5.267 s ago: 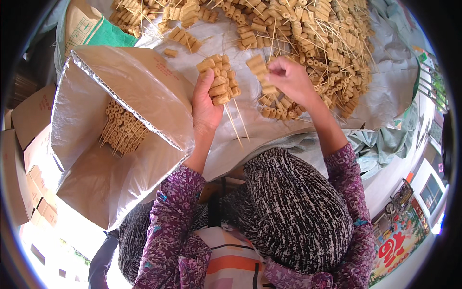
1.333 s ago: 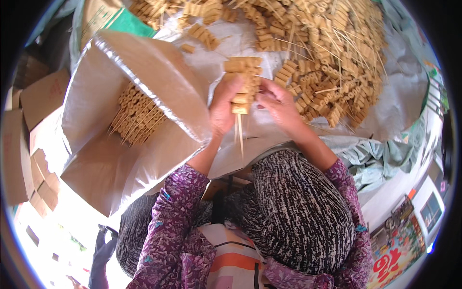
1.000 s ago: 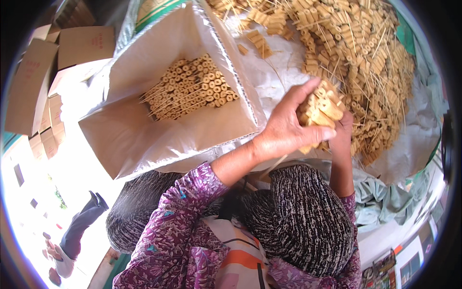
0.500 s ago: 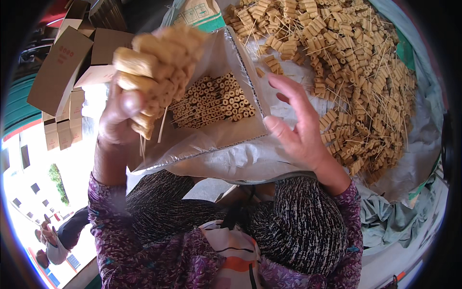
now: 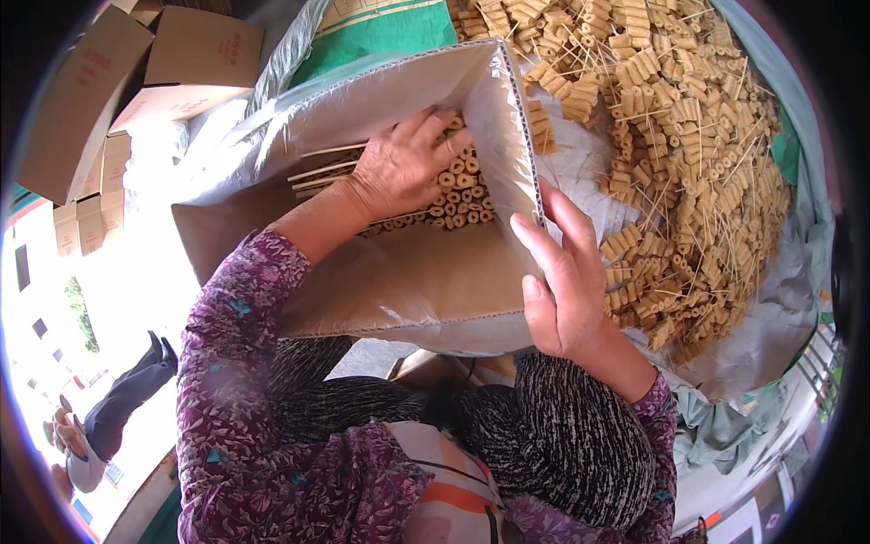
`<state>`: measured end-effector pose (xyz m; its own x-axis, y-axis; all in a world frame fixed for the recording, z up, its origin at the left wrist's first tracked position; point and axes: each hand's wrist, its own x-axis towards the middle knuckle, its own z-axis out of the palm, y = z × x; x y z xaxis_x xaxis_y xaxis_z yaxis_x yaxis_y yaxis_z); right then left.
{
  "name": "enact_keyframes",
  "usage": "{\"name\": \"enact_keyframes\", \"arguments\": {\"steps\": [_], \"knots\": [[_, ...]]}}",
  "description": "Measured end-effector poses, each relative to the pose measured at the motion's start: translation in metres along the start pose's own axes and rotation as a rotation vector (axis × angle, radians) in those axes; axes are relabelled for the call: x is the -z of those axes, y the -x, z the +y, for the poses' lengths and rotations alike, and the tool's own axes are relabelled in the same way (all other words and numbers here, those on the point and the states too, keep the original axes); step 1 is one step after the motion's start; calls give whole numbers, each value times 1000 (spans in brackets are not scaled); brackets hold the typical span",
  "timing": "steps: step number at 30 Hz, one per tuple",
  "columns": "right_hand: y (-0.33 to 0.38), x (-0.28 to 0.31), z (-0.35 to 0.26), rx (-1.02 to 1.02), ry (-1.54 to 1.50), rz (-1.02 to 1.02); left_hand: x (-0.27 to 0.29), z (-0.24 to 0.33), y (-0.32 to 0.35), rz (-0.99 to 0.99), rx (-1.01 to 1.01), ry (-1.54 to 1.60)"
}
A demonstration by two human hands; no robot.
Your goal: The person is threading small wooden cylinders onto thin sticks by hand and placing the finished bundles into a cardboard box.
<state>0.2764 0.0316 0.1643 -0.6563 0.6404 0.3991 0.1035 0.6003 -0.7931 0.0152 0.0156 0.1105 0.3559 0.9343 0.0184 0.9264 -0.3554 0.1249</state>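
Just above centre frame, the left hand [image 5: 406, 170] is lying over skewered rolls [image 5: 464, 194] inside the open carton [image 5: 426, 276]; whether it is gripping any, I cannot tell. At the carton's right edge, the right hand [image 5: 571, 276] is curving, its grip spread apart. Toward the upper right, a heap of similar skewers [image 5: 684, 168] is lying.

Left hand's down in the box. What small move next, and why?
I'd probably press the left hand down to level the skewers: it lies over them inside the box, with bare sticks pointing left, and the right hand, open at the box's right side, seems placed to steady it.
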Motion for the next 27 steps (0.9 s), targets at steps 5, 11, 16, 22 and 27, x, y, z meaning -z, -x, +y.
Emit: {"name": "enact_keyframes", "arguments": {"steps": [5, 11, 16, 22, 27], "knots": [[1, -3, -1, 19, 20, -35, -24, -10, 7, 183, -150, -394], [1, -6, -3, 1, 27, -35, -53, -14, 1, 289, -139, -514], [2, -5, -1, 5, 25, -35, -61, -16, 0, 307, -146, -475], [4, -3, 1, 26, 41, -64, -67, -20, 2, 219, -143, -239], [3, -4, 2, 25, 37, -51, -58, -24, 0, 52, -135, -155]]}}
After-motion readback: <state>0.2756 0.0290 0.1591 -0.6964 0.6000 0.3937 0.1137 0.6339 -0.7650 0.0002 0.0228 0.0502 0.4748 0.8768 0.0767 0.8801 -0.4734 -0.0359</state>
